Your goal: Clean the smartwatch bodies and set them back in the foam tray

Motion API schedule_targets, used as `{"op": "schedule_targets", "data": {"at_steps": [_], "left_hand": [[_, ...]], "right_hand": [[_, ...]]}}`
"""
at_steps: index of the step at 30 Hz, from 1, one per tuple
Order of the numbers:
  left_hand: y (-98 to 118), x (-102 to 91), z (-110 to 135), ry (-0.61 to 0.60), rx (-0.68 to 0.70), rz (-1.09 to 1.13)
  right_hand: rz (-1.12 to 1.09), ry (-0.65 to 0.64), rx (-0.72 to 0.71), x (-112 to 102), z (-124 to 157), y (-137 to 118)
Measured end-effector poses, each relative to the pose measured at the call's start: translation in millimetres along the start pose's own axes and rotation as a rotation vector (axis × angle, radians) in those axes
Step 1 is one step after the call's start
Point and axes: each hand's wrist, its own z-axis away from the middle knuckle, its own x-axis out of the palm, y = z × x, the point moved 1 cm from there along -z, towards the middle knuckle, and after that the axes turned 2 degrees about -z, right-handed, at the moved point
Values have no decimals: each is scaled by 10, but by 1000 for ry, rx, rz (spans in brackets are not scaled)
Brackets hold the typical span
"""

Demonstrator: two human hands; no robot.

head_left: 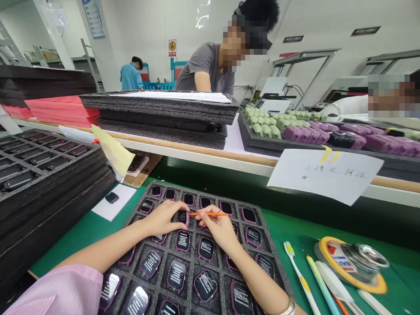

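Observation:
A dark foam tray (261,209) with compartments lies in front of me, with purple-framed smartwatch bodies (206,249) in it, many showing lines of white text. My left hand (168,215) grips one purple-edged watch body (183,217) between thumb and fingers, near the tray's far side. In my right hand (214,224) a thin orange stick (216,214) is pinched. Its pointed tip is at the right edge of the held watch; whether it touches cannot be made out.
Stacked foam trays (54,179) stand at left, near a white pad (114,201) bearing a small dark piece. A toothbrush (302,278) and a tape roll (349,264) lie at right. Beyond, a shelf edge (249,164) carries more foam; a person (210,65) leans behind it.

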Motion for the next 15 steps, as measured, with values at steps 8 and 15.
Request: {"op": "schedule_targets", "data": {"at_steps": [8, 15], "left_hand": [[-4, 7, -13, -16, -59, 58], [-19, 33, -21, -14, -52, 69]], "right_hand": [[31, 5, 10, -7, 9, 12], [74, 10, 3, 12, 23, 16]]}}
